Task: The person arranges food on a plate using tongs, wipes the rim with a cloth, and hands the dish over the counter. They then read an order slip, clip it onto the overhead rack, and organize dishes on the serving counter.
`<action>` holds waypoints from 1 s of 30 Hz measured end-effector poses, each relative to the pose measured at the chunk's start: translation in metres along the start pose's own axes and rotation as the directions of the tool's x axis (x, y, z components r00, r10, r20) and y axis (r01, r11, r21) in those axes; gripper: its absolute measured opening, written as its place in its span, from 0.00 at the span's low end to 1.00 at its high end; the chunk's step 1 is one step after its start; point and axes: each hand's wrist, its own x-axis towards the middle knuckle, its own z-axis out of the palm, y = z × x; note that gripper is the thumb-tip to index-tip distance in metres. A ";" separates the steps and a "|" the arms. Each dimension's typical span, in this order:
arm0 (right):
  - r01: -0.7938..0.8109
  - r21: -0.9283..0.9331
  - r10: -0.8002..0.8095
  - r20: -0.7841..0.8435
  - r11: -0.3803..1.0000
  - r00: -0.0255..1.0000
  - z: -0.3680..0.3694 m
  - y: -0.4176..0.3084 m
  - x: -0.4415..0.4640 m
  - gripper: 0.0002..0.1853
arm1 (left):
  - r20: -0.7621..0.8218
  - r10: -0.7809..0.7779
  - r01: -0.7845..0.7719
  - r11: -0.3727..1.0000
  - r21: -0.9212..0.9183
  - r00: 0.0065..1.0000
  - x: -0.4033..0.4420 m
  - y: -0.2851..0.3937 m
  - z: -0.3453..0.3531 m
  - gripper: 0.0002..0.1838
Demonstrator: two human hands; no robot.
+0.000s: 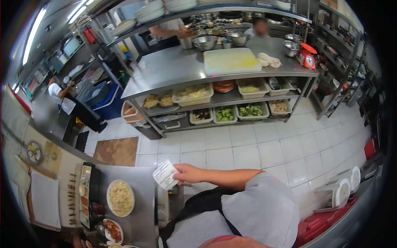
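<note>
My right hand [188, 174] is closed on a small white printed slip of paper [165, 175], pinched by its edge. Below and to the left of the slip, an oval white dish of pale, chopped-looking food [120, 198] sits on the steel counter [142, 182]. A smaller dish of reddish food [113, 230] stands nearer the bottom edge. Beside the dishes runs a dark holder with several small compartments [85, 194]. My left hand is out of view.
A steel table [165, 68] across the tiled floor bears a cutting board [231, 61], bowls and a red scale [307, 56], with food tubs below. Co-workers stand at left [62, 97] and behind the table. White stools [341, 192] are at right.
</note>
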 end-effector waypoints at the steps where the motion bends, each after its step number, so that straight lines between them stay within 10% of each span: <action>1: 0.006 -0.002 -0.007 -0.048 1.000 0.999 -0.025 -0.004 -0.017 0.17 | 0.045 -0.097 0.102 0.987 -0.125 0.994 -0.011 0.010 0.031 0.09; 4: 0.028 -0.037 -0.039 -0.316 0.999 0.948 -0.089 -0.022 -0.072 0.16 | 0.279 -0.215 0.341 0.752 -0.564 0.936 -0.050 0.142 0.089 0.07; 9: 0.156 -0.004 -0.123 -0.637 0.988 0.761 -0.151 -0.060 -0.161 0.15 | 0.600 0.136 0.376 0.667 -0.644 0.788 -0.106 0.267 0.192 0.06; 14: 0.221 -0.059 -0.174 -0.818 0.973 0.548 -0.194 -0.084 -0.226 0.15 | 0.816 0.431 0.666 0.483 -0.568 0.384 -0.197 0.382 0.285 0.06; 20: 0.330 -0.061 -0.187 -0.913 0.942 0.362 -0.219 -0.109 -0.279 0.16 | 0.663 0.742 0.796 0.458 -0.395 -0.098 -0.296 0.509 0.320 0.06; 30: 0.406 -0.153 -0.223 -0.966 0.901 0.131 -0.323 -0.131 -0.344 0.16 | 0.576 0.721 0.742 0.613 -0.272 -0.385 -0.393 0.640 0.387 0.07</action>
